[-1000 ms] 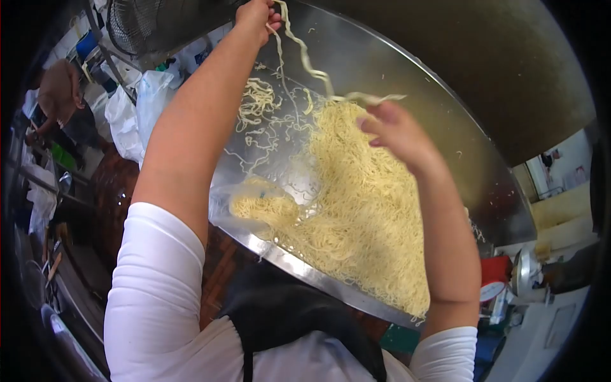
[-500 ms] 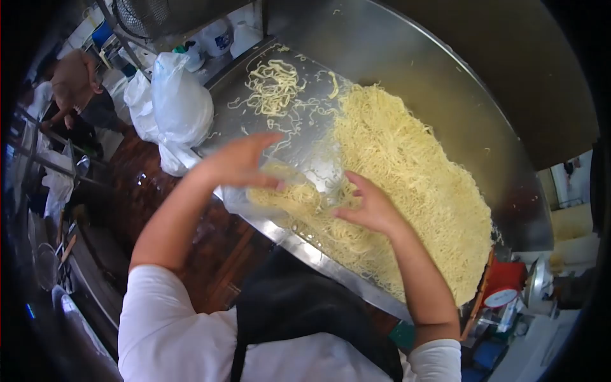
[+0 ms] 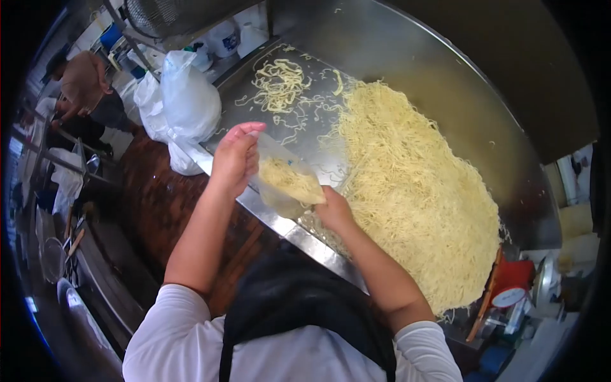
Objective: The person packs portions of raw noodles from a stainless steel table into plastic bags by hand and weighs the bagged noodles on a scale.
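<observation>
A clear plastic bag (image 3: 270, 194) with noodles inside is stretched between my two hands at the metal table's near edge. My left hand (image 3: 237, 159) is closed on one end of it. At the opposite end, my right hand (image 3: 335, 209) is closed on the plastic, its fingertips partly hidden. A large heap of pale yellow noodles (image 3: 414, 184) lies just beyond my right hand. Farther off on the metal table (image 3: 321, 130) is a small loose pile of thicker noodles (image 3: 279, 86), with stray strands scattered around it.
Full white plastic bags (image 3: 189, 95) stand at the table's left corner. A red scale (image 3: 512, 280) and a wooden stick (image 3: 485, 296) are at the right end. Another person (image 3: 83, 79) bends over at the far left. White jugs (image 3: 251, 38) stand behind.
Half a second ago my hands were apart and open-fingered, with the bag below them near the edge. Now both grip the bag, which is raised and tilted with noodles inside.
</observation>
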The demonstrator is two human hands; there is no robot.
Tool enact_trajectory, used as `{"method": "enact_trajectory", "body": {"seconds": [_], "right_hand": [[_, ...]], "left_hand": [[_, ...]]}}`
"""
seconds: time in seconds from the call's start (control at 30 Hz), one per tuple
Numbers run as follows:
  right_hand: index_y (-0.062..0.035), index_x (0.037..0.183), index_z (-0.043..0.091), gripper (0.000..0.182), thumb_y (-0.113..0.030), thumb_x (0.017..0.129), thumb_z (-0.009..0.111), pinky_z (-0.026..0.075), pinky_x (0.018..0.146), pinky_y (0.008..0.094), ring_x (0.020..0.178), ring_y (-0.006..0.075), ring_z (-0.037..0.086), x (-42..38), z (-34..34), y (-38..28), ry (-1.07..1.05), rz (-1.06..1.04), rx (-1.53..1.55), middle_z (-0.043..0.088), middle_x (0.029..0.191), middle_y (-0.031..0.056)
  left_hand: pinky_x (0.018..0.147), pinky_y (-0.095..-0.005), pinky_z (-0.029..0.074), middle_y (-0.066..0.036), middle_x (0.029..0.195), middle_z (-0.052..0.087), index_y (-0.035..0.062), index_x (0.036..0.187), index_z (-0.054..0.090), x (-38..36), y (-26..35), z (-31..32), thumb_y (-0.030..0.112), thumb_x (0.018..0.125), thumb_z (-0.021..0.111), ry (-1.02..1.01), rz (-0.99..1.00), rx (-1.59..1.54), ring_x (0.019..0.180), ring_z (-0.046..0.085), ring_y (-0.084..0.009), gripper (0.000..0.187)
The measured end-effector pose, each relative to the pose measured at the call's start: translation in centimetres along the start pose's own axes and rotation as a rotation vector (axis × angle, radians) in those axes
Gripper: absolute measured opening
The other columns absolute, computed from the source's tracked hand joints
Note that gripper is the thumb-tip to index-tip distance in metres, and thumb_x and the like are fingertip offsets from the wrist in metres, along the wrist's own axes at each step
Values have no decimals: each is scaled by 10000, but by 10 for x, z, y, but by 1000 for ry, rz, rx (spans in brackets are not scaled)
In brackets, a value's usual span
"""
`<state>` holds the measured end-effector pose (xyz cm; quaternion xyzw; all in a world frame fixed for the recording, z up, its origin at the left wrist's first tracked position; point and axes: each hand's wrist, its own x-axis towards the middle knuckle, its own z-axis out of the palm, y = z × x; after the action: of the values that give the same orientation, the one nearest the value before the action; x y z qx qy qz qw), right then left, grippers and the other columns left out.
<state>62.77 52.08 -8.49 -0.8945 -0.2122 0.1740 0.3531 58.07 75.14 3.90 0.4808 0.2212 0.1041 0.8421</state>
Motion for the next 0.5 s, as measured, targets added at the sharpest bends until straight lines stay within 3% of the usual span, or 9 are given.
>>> {"method": "enact_trajectory", "body": {"seconds": [0.07,0.1,0.13,0.2,0.3,0.4,0.5], "right_hand": [[-46,1037,607,309,-59,729,626,493,736,315,818,211,646,-2,-28,-5,16,15,199,661,914,133],[-25,960,628,263,-6,697,631,477,711,261,788,120,612,-5,-41,-15,71,14,291,661,862,73],[-23,954,626,264,3,692,626,477,706,259,785,116,609,-9,-54,-27,86,-56,343,658,855,65],[-18,943,621,266,22,681,616,478,696,254,778,108,604,-14,-78,-54,124,-200,441,652,842,49],[-9,911,614,254,18,659,614,473,682,237,761,89,584,-20,-94,-109,108,-331,628,629,810,32],[-8,902,613,250,-3,652,622,471,660,234,735,76,569,-13,-93,-128,127,-440,622,615,781,19],[-5,908,609,253,-23,657,632,473,709,243,793,92,573,-5,-104,-114,153,-391,602,620,851,40]], "left_hand": [[360,-207,190,74,549,293,71,1032,551,4,9,-1,81,884,481,-54,-52,-1,403,240,-32,164],[348,-208,170,77,534,275,78,1007,562,3,12,-1,57,863,449,-96,-72,36,393,216,-32,185],[354,-192,166,85,525,319,73,1071,573,5,10,-9,68,846,501,-261,-93,50,399,239,-9,236],[454,-193,381,52,665,517,60,1192,537,-2,13,-1,90,800,608,-578,-48,446,534,473,-38,399],[712,-236,484,11,917,591,66,1147,542,-14,-26,46,83,742,706,-827,201,555,804,561,-73,437],[906,-300,450,-15,1083,567,61,1204,512,7,-91,45,77,681,777,-746,3,181,1030,537,-138,586],[878,-305,470,-50,1144,570,45,1218,507,-8,-81,57,54,678,764,-625,-87,282,1043,552,-147,599]]}}
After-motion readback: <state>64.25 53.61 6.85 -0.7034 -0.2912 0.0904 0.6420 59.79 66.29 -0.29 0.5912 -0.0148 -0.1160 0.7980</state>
